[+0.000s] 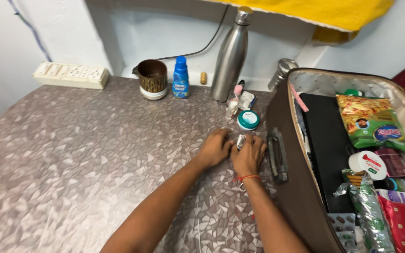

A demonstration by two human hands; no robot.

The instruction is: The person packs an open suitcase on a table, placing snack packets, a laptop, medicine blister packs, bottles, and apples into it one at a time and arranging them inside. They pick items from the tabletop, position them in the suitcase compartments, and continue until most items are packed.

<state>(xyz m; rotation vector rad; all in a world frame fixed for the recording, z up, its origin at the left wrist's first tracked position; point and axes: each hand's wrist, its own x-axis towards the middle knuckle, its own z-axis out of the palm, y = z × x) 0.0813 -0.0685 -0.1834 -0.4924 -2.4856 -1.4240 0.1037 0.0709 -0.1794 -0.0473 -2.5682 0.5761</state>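
both grips are closed on a small silvery object (241,141), held by left hand (215,149) and right hand (248,154) on the tabletop (71,150) beside an open suitcase (296,197)

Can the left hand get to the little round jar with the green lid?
Probably yes. The small round white jar with the green lid stands just beyond the left hand on the patterned table, with nothing between them.

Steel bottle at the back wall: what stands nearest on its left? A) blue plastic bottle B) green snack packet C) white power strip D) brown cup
A: the blue plastic bottle stands just left of the steel bottle, with the brown cup farther left.
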